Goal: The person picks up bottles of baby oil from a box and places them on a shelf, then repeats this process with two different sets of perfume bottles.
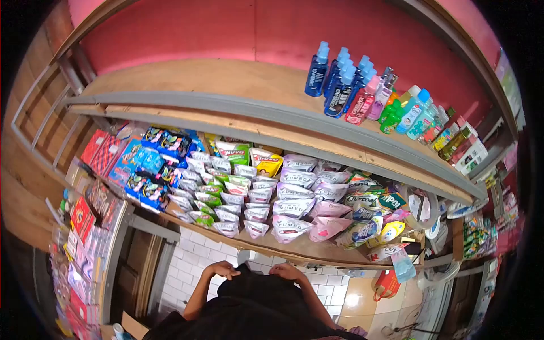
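My left hand (225, 270) is low in the view, its fingers closed at the edge of a black cloth (249, 283) in front of my body. On the other side of that cloth, my right hand (289, 272) has its fingers curled onto the edge. The cloth blends into my dark clothing, so where one ends is hard to see. Just beyond both hands is the lower shelf, with rows of white Yumeda pouches (292, 208) and pink pouches (328, 226) standing on it. Smaller white and green pouches (209, 198) stand to their left.
On the upper shelf (198, 79), blue spray bottles (340, 93) and other bottles (416, 110) stand at the right. Blue packs (144, 190) lie at the lower shelf's left. A red bag (387, 285) is on the tiled floor (192, 266). A side counter (116, 249) is at the left.
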Tool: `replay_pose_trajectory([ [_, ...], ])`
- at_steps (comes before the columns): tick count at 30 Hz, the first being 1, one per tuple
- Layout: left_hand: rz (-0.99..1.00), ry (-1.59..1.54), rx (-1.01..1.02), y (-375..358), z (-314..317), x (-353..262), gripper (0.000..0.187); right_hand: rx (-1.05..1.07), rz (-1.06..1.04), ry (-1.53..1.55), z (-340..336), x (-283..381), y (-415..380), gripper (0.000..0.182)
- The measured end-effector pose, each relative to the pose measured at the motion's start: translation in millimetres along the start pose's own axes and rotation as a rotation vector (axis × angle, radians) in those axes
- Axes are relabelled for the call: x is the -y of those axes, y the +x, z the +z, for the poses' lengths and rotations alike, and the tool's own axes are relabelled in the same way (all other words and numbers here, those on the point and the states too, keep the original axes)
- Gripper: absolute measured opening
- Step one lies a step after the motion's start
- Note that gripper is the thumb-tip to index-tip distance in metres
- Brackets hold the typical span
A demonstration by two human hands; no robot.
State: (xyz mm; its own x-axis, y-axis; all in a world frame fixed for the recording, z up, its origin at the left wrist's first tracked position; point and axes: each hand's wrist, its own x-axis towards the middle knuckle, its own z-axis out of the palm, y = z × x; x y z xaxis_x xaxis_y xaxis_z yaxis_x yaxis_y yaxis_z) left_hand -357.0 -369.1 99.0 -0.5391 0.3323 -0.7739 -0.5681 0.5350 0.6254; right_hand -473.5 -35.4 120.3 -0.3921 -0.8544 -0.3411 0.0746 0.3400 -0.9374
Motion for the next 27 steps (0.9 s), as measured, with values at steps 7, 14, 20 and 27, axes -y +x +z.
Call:
replay_pose_trajectory([
  [7, -0.514, -0.729, -0.479, 4, 126, 134, 0.044, -0.049, 0.723, -0.579, 16, -206, -46, 0.049],
  [14, -0.448, -0.867, -0.640, -38, 211, 140, 0.044, 0.040, 0.790, -0.435, 9, -272, -80, 0.045],
  [20, -0.334, -1.153, -0.894, -40, 279, 158, 0.039, 0.219, 0.356, -0.628, 7, -267, -8, 0.055],
  [27, -0.259, -1.563, -1.190, -61, 379, 152, 0.026, 0.397, 0.168, -1.162, 24, -179, 132, 0.057],
])
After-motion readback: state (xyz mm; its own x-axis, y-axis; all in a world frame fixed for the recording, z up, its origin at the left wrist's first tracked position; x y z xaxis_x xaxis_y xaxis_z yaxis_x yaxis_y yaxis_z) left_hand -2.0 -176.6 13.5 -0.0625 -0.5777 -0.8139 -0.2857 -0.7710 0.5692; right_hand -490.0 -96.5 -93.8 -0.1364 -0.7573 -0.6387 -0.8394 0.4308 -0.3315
